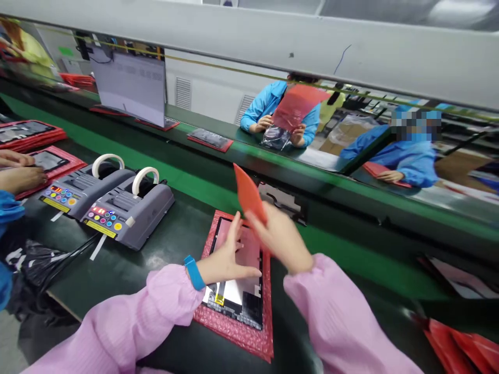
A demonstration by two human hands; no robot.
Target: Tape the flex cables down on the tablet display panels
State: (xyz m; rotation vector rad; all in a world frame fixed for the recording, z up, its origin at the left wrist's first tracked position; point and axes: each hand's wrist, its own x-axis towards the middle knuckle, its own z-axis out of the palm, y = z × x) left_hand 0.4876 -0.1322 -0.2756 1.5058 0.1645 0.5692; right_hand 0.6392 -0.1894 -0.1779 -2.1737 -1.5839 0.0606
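My left hand (230, 259), with a blue band at the wrist, is open, its fingers spread above a flat display panel (252, 306). The panel has a dark border, a pinkish and silver back and a small yellow piece near its lower end. It lies on a stack of red bubble-wrap bags (257, 343). Slightly blurred, my right hand (283, 236) is closed on a thin red sheet (248, 192), holding it up over the panel's far right corner. Part of the panel is hidden behind both hands.
Two grey tape dispensers (128, 208) stand left on the dark bench, beside a co-worker's hands (23, 171). Red bags (460, 345) lie at right. Behind a raised green ledge, a person in blue holds a red bag (296, 106); another sits further right.
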